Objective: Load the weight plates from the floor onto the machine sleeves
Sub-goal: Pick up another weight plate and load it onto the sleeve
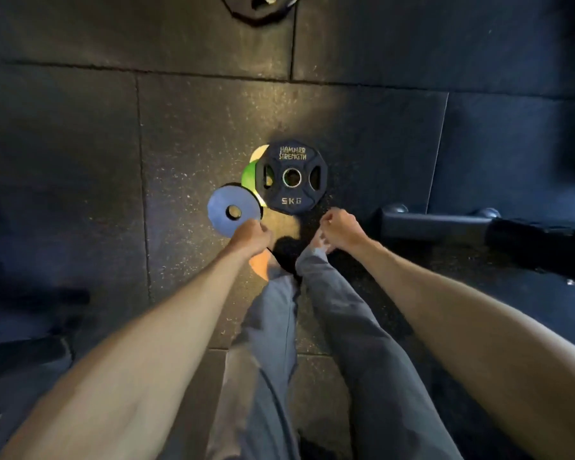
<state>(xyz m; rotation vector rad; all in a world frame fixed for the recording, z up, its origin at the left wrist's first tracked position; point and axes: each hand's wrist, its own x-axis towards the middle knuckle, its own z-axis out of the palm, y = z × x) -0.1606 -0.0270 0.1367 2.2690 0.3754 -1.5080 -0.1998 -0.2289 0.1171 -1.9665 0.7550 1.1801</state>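
Two bare forearms are stretched forward and down over the rubber floor (80, 161), above legs in grey trousers (273, 327). The left arm is extended straight, and the left hand (251, 235) is seen from the back, its fingers curled over the near rim of the blue plate (228, 202), which is pinched there. Just beyond, a green plate (248, 175) and a pale plate (259, 152) are seen lying on the floor, each partly covered by the black plate (291, 194) marked 5 KG, which lies flat on top of them. A dark round shape (287, 247) is seen between the two hands, and an orange patch (261, 264) shows at its near left edge; what these are cannot be told. The right hand (337, 227) is held knuckles up just short of the black plate's near edge, fingers curled under; whether anything is gripped by it cannot be told. The hands are kept apart. Further right, a dumbbell (435, 222) is laid on the floor. A second black plate (259, 9) is cut off by the top edge.
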